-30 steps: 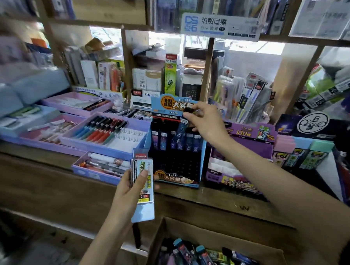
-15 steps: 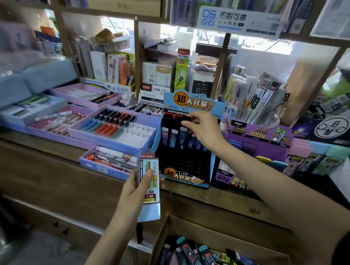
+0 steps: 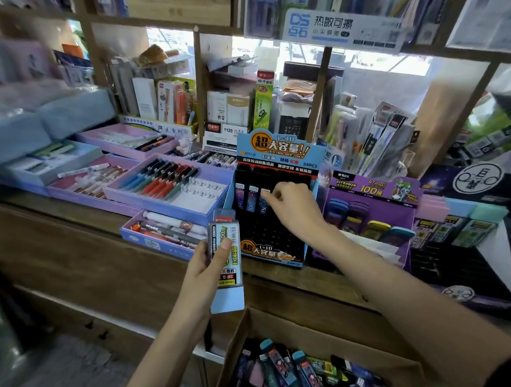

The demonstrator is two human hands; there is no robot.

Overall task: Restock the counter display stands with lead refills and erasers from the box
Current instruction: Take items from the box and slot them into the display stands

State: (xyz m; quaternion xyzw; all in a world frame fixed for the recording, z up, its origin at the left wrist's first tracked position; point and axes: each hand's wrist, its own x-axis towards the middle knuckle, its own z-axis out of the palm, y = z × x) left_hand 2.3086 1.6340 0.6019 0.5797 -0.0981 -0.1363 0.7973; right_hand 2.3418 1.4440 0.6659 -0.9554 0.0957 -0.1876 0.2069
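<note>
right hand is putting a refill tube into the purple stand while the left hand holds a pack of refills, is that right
Not quite. In the head view the right hand holds the refill tube at the top row of the blue-and-black stand, not the purple stand beside it. The left hand does hold a pack of refills.

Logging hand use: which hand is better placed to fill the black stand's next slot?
The right hand is at the top row of the black stand; the left hand grips the refill pack.
</note>
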